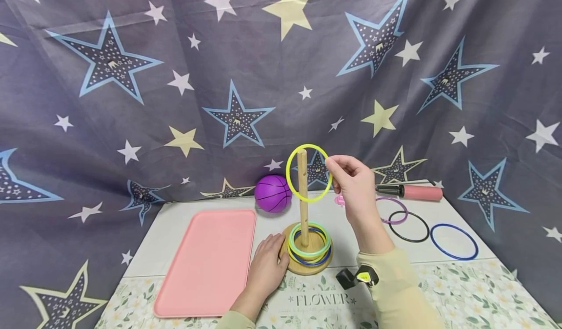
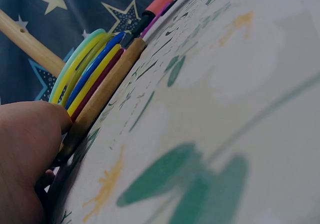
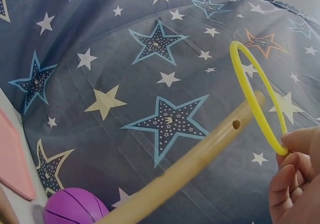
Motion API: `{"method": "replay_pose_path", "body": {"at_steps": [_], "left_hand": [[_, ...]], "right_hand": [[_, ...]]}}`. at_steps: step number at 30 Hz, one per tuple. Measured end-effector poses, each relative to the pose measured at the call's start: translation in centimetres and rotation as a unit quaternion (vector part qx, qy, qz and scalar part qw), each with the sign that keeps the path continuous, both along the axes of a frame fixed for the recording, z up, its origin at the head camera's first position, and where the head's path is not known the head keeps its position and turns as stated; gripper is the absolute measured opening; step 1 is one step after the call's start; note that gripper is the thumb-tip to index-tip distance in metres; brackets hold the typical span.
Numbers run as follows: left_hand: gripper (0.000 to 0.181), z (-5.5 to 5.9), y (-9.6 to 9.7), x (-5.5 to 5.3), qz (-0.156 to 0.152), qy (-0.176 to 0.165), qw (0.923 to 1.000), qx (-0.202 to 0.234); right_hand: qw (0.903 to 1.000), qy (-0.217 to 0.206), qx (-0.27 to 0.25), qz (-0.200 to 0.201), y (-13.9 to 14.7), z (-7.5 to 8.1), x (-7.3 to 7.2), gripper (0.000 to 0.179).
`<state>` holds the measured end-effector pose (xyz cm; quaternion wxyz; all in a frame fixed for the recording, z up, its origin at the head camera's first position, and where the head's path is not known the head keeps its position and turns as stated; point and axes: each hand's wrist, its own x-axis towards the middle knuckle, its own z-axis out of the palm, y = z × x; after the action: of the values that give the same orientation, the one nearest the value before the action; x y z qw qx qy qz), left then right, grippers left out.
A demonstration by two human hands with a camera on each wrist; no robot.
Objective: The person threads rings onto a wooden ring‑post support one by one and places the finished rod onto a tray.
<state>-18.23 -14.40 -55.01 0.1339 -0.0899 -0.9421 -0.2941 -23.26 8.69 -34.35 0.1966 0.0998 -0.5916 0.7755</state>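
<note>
in the head view, your right hand (image 1: 357, 190) has its thumb and finger pinched on the right edge of a yellow ring (image 1: 288, 173), held upright in the air at the top of a wooden post (image 1: 304, 209). the post shows through the loop. your left hand (image 1: 265, 265) lies with relaxed fingers at the left edge of the round wooden base (image 1: 302, 269), touching it. a stack of rings (image 1: 310, 256), mint on top, sits around the foot of the post. on the worktop (image 1: 342, 241) are a pink tray (image 1: 208, 260) to the left, a purple ball (image 1: 272, 193) behind, and a pump (image 1: 422, 193) to the right, near purple, black and blue rings lying flat.

in the left wrist view, your left hand is against the base beside the stack; a dark red ring (image 2: 97, 86) sits lowest in it.

in the right wrist view, your finger and thumb grip the near end of the yellow ring, whose side overlaps the post's tip; you cannot tell whether they touch.
</note>
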Motion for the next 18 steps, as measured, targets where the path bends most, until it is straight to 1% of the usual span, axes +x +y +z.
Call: {"method": "replay_pose_path", "body": {"at_steps": [10, 18], "left_hand": [[0.051, -0.2, 0.0, 0.0, 0.000, 0.004, 1.0000, -0.002], [0.051, -0.1, 0.0, 0.0, -0.002, 0.006, 1.0000, -0.003]], "right_hand": [[0.9998, -0.015, -0.003, -0.013, -0.8, 0.2, -0.6, 0.024], [0.9994, -0.031, 0.001, -0.016, -0.9, -0.8, -1.1, 0.021]]}}
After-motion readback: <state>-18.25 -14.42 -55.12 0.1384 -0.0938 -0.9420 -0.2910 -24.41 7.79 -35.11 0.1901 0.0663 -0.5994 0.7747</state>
